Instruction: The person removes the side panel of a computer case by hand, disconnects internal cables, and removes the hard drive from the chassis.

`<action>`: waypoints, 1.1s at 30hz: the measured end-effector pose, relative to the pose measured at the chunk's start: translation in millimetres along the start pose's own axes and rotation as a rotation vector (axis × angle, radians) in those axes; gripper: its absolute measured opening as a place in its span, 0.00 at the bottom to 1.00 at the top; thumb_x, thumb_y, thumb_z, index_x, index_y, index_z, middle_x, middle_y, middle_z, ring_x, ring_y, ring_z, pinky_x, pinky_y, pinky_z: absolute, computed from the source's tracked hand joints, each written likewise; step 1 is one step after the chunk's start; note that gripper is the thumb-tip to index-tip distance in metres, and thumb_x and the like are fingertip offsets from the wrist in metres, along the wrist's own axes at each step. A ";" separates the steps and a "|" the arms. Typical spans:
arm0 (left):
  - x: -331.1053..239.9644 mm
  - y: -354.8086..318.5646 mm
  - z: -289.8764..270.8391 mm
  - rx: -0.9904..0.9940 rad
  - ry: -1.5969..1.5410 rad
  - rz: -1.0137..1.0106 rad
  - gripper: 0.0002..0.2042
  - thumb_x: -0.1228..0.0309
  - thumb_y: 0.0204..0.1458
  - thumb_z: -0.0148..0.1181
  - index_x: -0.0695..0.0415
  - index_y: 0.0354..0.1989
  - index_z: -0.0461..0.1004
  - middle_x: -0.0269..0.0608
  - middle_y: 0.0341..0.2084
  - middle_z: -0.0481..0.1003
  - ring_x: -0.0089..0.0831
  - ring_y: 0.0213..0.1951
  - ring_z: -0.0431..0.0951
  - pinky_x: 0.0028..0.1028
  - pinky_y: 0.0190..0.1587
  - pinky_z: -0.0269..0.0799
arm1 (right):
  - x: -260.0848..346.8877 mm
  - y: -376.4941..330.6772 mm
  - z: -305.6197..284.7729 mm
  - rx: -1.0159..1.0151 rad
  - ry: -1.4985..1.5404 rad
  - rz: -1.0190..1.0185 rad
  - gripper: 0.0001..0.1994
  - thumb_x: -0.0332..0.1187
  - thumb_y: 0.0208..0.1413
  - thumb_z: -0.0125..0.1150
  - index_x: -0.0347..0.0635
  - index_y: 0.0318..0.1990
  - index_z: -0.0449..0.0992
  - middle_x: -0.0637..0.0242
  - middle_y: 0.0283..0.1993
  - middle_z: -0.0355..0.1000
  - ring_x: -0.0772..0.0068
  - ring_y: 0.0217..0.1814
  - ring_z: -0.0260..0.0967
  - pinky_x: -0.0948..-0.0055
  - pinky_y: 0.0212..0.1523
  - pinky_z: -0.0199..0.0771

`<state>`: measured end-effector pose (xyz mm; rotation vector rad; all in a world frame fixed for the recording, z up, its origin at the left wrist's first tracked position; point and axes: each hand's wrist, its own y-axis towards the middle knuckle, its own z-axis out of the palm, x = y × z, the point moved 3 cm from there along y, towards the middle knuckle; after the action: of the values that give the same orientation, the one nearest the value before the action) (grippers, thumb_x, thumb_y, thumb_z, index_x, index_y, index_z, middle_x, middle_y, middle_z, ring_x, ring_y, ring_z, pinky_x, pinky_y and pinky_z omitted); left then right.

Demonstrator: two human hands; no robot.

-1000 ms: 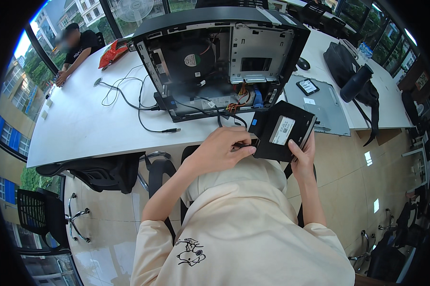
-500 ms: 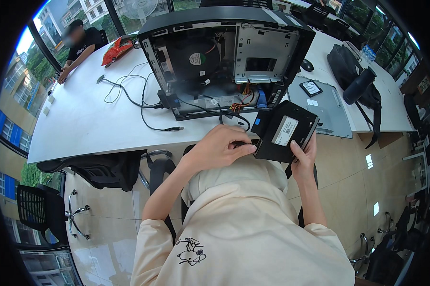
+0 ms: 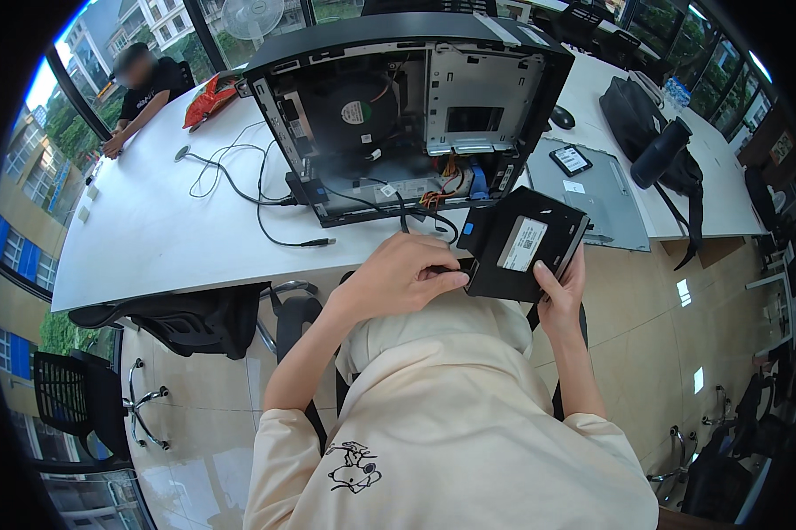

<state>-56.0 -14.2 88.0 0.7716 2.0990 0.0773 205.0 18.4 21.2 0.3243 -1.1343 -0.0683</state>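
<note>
Just above my lap, my right hand (image 3: 561, 287) grips a black optical drive (image 3: 504, 276) by its right side, thumb on top. A white label sits on its upward face, and a small blue tab shows at its left end. My left hand (image 3: 404, 276) is closed at the drive's lower left corner. It pinches a black cable connector (image 3: 442, 269), mostly hidden by the fingers. Black cables (image 3: 437, 215) loop down from the opened computer case (image 3: 327, 212) toward that hand. The case lies on the table beyond, its inside showing a fan, metal bracket and coloured wires.
Right of the case, a small black solid-state drive (image 3: 571, 160) rests on a grey metal panel (image 3: 614, 199). Behind them are a mouse (image 3: 562, 117), a bottle (image 3: 661, 155) and a black bag (image 3: 629, 110). Loose cables (image 3: 279, 240) cross the white table (image 3: 124, 238). Someone (image 3: 142, 93) sits far left.
The view has shifted slightly, so the case and table sit a little further left. Both hands keep nearly the same hold on the drive and connector.
</note>
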 end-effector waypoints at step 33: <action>-6.1 -0.4 -1.2 -0.082 0.375 0.033 0.19 0.56 0.63 0.61 0.57 0.25 0.81 0.42 0.16 0.71 0.42 0.26 0.73 0.40 0.30 0.64 | 13.5 -5.9 8.4 -0.014 -0.048 -0.126 0.39 0.21 0.58 0.68 0.38 0.73 0.52 0.59 0.62 0.68 0.71 0.63 0.70 0.69 0.63 0.72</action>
<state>-54.5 -17.6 93.0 0.7889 2.4178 0.3472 203.8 8.0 34.6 0.3832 -1.1595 -0.1954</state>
